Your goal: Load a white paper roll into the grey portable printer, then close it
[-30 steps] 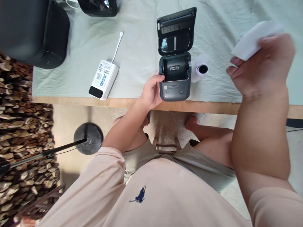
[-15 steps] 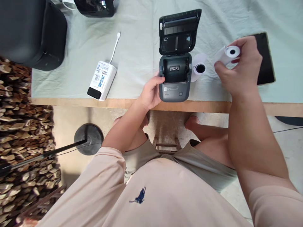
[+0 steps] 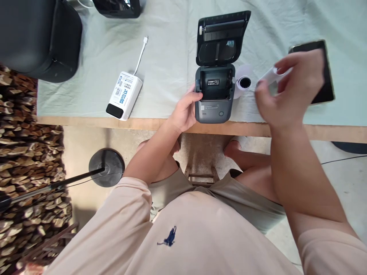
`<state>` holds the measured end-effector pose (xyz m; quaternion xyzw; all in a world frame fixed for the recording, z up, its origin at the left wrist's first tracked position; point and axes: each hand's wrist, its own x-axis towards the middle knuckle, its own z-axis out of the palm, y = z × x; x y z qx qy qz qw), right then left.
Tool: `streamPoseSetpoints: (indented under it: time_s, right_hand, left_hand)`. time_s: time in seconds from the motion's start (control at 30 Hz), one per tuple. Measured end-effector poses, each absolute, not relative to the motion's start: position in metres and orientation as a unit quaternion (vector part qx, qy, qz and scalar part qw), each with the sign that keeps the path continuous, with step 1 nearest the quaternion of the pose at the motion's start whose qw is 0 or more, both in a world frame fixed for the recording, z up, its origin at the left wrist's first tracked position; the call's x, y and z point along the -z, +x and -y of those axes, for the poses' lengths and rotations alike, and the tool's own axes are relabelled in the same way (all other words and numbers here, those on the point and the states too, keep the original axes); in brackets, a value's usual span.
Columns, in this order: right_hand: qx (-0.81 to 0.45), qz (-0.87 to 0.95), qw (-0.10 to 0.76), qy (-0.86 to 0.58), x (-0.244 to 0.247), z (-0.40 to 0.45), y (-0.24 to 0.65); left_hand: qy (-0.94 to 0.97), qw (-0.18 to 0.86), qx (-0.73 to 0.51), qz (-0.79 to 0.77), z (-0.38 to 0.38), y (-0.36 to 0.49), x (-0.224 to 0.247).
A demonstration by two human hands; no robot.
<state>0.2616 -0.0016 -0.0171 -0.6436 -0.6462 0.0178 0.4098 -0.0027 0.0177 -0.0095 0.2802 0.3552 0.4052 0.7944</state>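
A dark label printer [image 3: 214, 110] sits near the table's front edge with its lid [image 3: 219, 51] raised and its paper bay showing no roll. My left hand [image 3: 186, 110] grips the printer's left side, thumb over the front rim of the bay. Just right of the printer stands a white paper roll with a dark core [image 3: 244, 82]. Farther right, my right hand [image 3: 292, 84], smeared by motion, has its thumb and fingers around another white paper roll [image 3: 268, 76]. My fingers cover much of that roll.
Behind my right hand lies a black tablet or phone [image 3: 328, 84]. To the left are a white power bank [image 3: 124, 95] with a short cable, a black case [image 3: 64, 42] and a glossy black object [image 3: 117, 9]. The wooden table edge [image 3: 143, 124] runs in front of me.
My right hand has turned and shifted slightly with the paper roll, whose round end no longer faces me. The printer appears slightly farther right, with my left hand still on it.
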Motion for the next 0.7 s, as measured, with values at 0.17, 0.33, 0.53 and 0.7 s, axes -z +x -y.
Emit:
streamPoseSetpoints:
  time_s: [0.17,0.33,0.53,0.7]
  right_hand:
    - [-0.127,0.627,0.343,-0.688,0.026,0.003,0.233]
    - [-0.175,0.623,0.352,-0.677,0.035,-0.011,0.223]
    - [-0.223,0.542,0.479,-0.654,0.042,-0.022,0.231]
    - [-0.337,0.482,0.539,-0.603,0.040,-0.023,0.235]
  left_hand:
    - [0.294,0.797,-0.413,-0.328,-0.018,-0.003,0.009]
    - [0.298,0.792,-0.412,-0.338,-0.017,-0.003,0.009]
    - [0.285,0.794,-0.409,-0.348,-0.018,-0.004,0.012]
    - [0.288,0.798,-0.416,-0.328,-0.017,-0.004,0.012]
